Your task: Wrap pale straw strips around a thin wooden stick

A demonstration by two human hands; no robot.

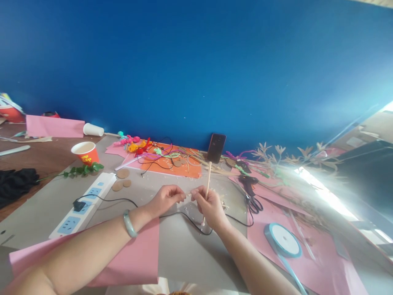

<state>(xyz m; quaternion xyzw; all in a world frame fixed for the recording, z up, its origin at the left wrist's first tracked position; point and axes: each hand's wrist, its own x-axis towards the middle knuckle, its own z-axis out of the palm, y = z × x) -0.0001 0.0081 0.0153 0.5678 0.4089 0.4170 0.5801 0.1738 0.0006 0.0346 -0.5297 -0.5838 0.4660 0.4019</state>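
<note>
My left hand (170, 198), with a pale green bangle on its wrist, has thumb and fingertips pinched together. My right hand (211, 208) faces it, fingertips close to the left ones. A thin wooden stick (209, 176) stands nearly upright in my right hand, its lower end showing beneath the fingers. Between the two sets of fingertips is a tiny pale bit, too small to name. Under the hands, a black cable (187, 217) runs across the grey board (184, 262). Small light scraps lie beside my right hand.
Left lie a white power strip (82, 207), a red paper cup (86, 153) and wooden discs (123, 173). Behind are an orange sheet (193, 166) and a phone (216, 147) leaning on the wall. Right are a glue gun (248, 183), scissors (254, 203) and a ribbon roll (285, 239).
</note>
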